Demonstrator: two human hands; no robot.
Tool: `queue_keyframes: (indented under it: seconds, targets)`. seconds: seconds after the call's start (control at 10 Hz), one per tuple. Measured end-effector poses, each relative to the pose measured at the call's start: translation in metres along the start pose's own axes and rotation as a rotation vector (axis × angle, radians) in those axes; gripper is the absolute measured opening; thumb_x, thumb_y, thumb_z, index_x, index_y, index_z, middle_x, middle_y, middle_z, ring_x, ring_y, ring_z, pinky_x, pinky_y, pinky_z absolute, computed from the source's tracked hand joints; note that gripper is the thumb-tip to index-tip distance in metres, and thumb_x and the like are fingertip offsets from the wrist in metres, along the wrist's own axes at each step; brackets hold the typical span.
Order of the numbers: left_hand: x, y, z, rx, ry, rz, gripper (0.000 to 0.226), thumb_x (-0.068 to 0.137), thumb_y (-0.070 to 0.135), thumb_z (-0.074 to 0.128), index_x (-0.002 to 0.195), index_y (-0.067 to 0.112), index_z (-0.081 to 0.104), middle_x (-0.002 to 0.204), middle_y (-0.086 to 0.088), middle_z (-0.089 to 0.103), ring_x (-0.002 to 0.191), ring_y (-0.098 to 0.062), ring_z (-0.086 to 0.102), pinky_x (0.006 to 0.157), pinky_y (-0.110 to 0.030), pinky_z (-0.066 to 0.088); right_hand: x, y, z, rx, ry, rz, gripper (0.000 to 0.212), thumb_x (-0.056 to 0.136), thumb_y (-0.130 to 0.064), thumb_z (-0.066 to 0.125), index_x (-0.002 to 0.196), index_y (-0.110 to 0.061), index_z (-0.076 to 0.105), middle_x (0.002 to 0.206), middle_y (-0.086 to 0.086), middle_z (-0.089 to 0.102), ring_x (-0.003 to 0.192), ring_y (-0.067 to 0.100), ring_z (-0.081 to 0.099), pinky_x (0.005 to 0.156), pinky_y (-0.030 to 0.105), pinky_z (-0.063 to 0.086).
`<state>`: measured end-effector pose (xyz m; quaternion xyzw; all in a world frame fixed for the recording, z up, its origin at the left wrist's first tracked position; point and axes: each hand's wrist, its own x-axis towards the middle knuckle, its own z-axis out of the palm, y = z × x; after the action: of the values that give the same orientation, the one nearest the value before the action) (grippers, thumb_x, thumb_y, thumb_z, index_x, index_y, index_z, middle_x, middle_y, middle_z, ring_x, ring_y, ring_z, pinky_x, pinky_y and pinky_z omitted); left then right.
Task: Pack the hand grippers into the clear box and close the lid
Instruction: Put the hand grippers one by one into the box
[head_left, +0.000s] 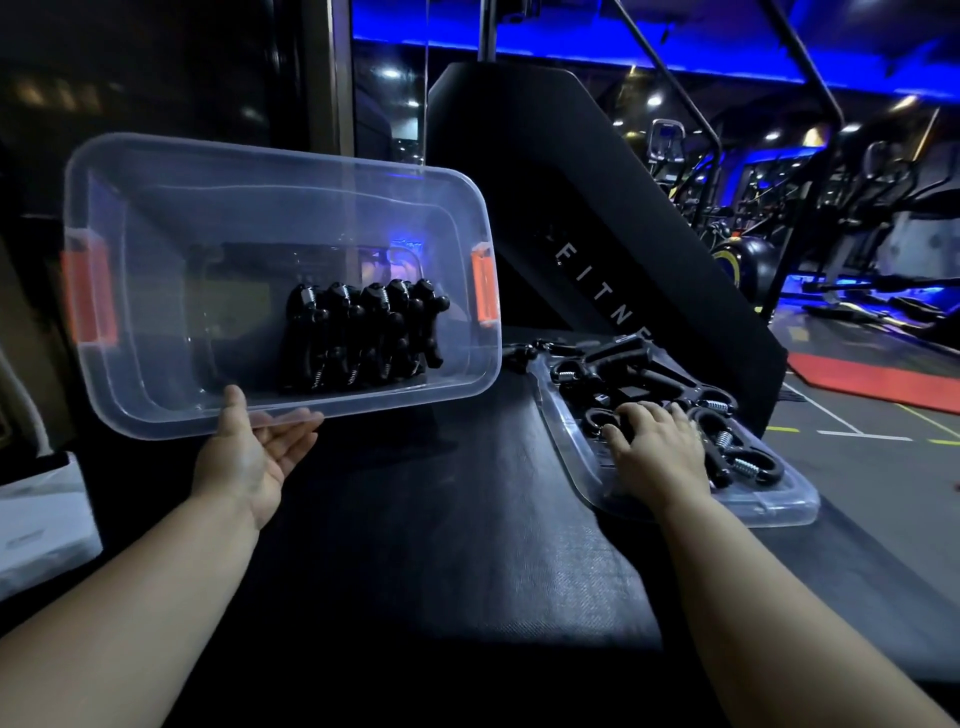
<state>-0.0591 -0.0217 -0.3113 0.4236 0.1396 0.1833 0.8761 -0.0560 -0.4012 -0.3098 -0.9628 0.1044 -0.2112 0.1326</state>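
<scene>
My left hand (254, 457) and my right hand (657, 452) are both bare. Behind each wrist, a bare left forearm (156, 597) and right forearm (779, 613) widen toward the elbow. Fine creases line my left palm; knuckles ridge my right.

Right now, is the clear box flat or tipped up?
Tipped. The clear box shows its open top to the camera; the left hand holds its near rim, and hand grippers lie against its lower wall.

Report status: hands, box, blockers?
Left hand pinches clear box rim, tilted; row of grippers inside. Right hand on loose grippers atop lid, grasp unclear. No obstruction seen.
</scene>
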Motion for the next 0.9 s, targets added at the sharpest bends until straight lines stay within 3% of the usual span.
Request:
queue_keyframes:
  seconds: [0.1,0.2,0.3,0.4,0.9]
  targets:
    - [-0.001,0.000,0.001,-0.002,0.004,0.002,0.042,0.098,0.052,0.036,0.074,0.018,0.042,0.063,-0.006,0.072,0.064,-0.018,0.072,0.072,-0.034,0.054,-0.001,0.002,-0.002,0.031,0.063,0.027,0.050,0.092,-0.053,0.045,0.135,-0.027,0.048,0.144,0.000,0.045,0.143,0.024,0.023,0.117,0.049,0.004]
    - [-0.002,0.001,0.001,-0.006,0.006,0.002,0.042,0.098,0.052,0.037,0.075,0.018,0.042,0.063,-0.006,0.072,0.064,-0.018,0.072,0.072,-0.034,0.054,-0.003,0.007,-0.009,0.049,0.144,0.206,0.064,0.089,-0.060,0.044,0.140,-0.021,0.041,0.147,0.012,0.038,0.142,0.028,0.021,0.115,0.054,0.001]
    - [-0.003,0.001,0.001,0.000,0.005,0.002,0.042,0.098,0.052,0.036,0.075,0.018,0.042,0.064,-0.006,0.072,0.065,-0.018,0.072,0.072,-0.035,0.054,-0.006,0.014,-0.016,0.053,0.058,0.456,0.086,0.081,-0.074,0.043,0.145,-0.017,0.029,0.152,0.020,0.026,0.142,0.036,0.018,0.113,0.060,0.008]
    - [-0.003,0.001,0.001,0.002,-0.002,0.004,0.043,0.098,0.052,0.035,0.074,0.018,0.042,0.063,-0.006,0.072,0.063,-0.018,0.072,0.073,-0.035,0.054,-0.006,0.019,-0.016,0.047,-0.002,0.557,0.101,0.071,-0.085,0.043,0.145,-0.018,0.028,0.148,0.024,0.027,0.137,0.040,0.024,0.110,0.059,0.016]
    - [-0.001,0.000,-0.001,0.012,0.000,0.002,0.044,0.098,0.053,0.036,0.073,0.018,0.042,0.065,-0.007,0.072,0.064,-0.019,0.072,0.072,-0.034,0.053,-0.005,0.020,-0.024,0.166,0.049,0.567,0.119,0.057,-0.083,0.063,0.145,-0.017,0.018,0.135,0.034,0.037,0.124,0.045,0.040,0.099,0.053,0.031]
